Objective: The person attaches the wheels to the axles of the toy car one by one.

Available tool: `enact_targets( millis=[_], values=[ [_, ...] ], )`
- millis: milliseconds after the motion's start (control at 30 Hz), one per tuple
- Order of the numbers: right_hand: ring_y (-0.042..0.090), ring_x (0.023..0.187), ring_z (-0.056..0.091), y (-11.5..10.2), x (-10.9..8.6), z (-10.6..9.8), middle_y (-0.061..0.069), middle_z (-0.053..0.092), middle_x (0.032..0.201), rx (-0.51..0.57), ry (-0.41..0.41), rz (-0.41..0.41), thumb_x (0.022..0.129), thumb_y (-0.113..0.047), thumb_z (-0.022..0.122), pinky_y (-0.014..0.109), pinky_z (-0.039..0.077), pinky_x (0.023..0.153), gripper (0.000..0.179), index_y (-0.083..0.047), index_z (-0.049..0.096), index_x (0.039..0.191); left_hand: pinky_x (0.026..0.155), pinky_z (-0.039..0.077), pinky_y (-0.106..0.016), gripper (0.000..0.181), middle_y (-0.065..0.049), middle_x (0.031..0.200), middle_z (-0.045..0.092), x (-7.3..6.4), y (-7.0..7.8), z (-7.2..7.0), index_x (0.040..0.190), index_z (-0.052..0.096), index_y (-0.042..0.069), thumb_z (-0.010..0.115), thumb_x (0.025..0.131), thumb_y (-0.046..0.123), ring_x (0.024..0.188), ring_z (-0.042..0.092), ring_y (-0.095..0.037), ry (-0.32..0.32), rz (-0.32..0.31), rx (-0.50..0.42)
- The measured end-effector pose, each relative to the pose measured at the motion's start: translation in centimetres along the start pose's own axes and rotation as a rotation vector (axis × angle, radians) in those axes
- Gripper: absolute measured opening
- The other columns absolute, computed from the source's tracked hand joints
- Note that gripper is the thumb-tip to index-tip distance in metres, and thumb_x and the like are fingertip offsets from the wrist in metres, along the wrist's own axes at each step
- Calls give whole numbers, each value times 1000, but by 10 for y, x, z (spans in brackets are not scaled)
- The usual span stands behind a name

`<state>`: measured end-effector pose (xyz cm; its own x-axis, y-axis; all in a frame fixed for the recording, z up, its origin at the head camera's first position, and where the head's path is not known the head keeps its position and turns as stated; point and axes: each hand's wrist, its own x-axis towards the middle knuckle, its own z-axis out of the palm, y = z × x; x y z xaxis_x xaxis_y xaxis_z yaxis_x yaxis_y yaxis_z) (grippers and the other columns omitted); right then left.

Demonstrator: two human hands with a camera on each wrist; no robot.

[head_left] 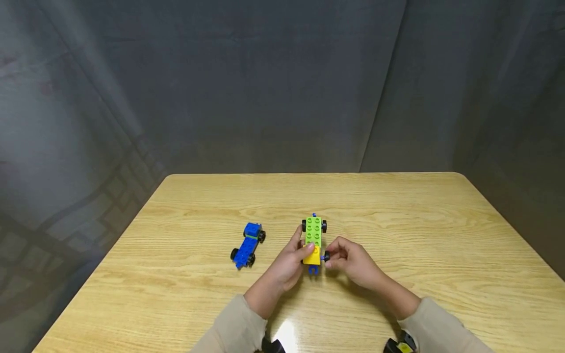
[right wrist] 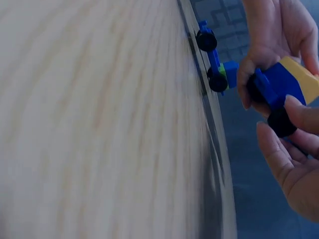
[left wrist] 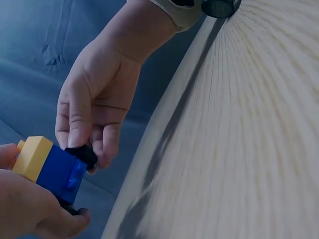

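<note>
My left hand [head_left: 289,262] grips a toy car built of bricks, its thumb over the yellow brick [head_left: 311,257]. A lime green studded brick [head_left: 314,230] forms the far part of the car, and a blue hooked end [head_left: 313,269] sticks out toward me. With thumb and fingers my right hand [head_left: 355,262] pinches the black wheel [head_left: 326,256] at the car's near right side. A short blue axle shows between that wheel and the body. In the right wrist view the blue chassis [right wrist: 282,84] faces the camera, above the pinched wheel [right wrist: 281,122].
A second toy car [head_left: 248,246], blue with black wheels, stands on the wooden table [head_left: 176,235] left of my hands. Dark grey cloth [head_left: 265,88] hangs behind the table. Black wrist devices [head_left: 399,343] show at the bottom edge by the sleeves.
</note>
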<state>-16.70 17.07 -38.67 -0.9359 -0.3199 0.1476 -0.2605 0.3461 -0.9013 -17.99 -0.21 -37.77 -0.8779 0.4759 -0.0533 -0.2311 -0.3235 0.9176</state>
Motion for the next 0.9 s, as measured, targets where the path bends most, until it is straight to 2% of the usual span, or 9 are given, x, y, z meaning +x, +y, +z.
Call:
enact_targets(
  millis=[33, 100, 233, 367, 533, 733, 833, 900],
  values=[
    [18, 72, 54, -1, 0, 1, 10, 54, 84, -9, 10, 3, 75, -4, 63, 26, 47, 61, 22, 5, 52, 92, 101, 4, -43, 64, -23, 135, 14, 0, 0, 1, 138, -3, 7, 39, 91, 7, 120, 21, -29, -4, 7, -23],
    [18, 71, 55, -2, 0, 3, 9, 55, 82, -18, 37, 10, 75, -3, 63, 26, 47, 60, 20, 5, 53, 90, 100, -1, -43, 64, -21, 137, 9, 0, 0, 3, 138, -6, 7, 37, 91, 7, 121, 17, -28, -8, 19, -42],
    [17, 70, 56, -5, -1, 6, 9, 57, 79, -28, 84, 35, 74, 2, 62, 25, 47, 60, 17, 6, 54, 88, 101, 6, -40, 64, -20, 135, 11, 0, -1, 6, 137, -11, 9, 34, 92, 8, 116, 26, -28, -23, 22, -56],
    [16, 69, 57, -10, -3, 9, 9, 59, 77, -26, 150, 41, 73, 5, 62, 25, 48, 59, 15, 7, 55, 86, 101, 6, -40, 64, -18, 140, 2, 1, -2, 7, 137, -13, 13, 33, 93, 12, 122, 20, -30, -54, 33, -51],
    [16, 69, 58, -19, -2, 11, 11, 61, 78, -16, 231, 16, 71, 8, 63, 29, 49, 60, 13, 6, 57, 82, 101, 9, -38, 59, -20, 139, 11, 0, 0, 10, 137, -12, 15, 29, 95, 18, 122, 20, -32, -76, 47, -73],
    [16, 69, 58, -26, -1, 11, 12, 61, 81, -57, 195, -53, 71, 5, 64, 30, 49, 60, 13, 5, 57, 82, 101, 7, -38, 59, -20, 139, 14, -3, 2, 10, 137, -15, 15, 27, 95, 21, 122, 21, -33, -93, 58, -65],
    [16, 70, 58, -25, -2, 9, 11, 60, 81, -46, 161, -38, 72, 3, 64, 28, 49, 61, 14, 6, 56, 83, 101, 6, -39, 59, -20, 139, 13, -3, 2, 8, 137, -14, 15, 28, 95, 22, 121, 22, -31, -107, 48, -34],
    [18, 71, 58, -23, -1, 8, 12, 59, 82, -23, 143, -10, 72, 3, 64, 27, 49, 62, 16, 6, 55, 84, 101, 7, -39, 60, -20, 138, 14, -3, 3, 7, 137, -12, 15, 29, 95, 21, 118, 28, -30, -110, 42, -6]
  ],
)
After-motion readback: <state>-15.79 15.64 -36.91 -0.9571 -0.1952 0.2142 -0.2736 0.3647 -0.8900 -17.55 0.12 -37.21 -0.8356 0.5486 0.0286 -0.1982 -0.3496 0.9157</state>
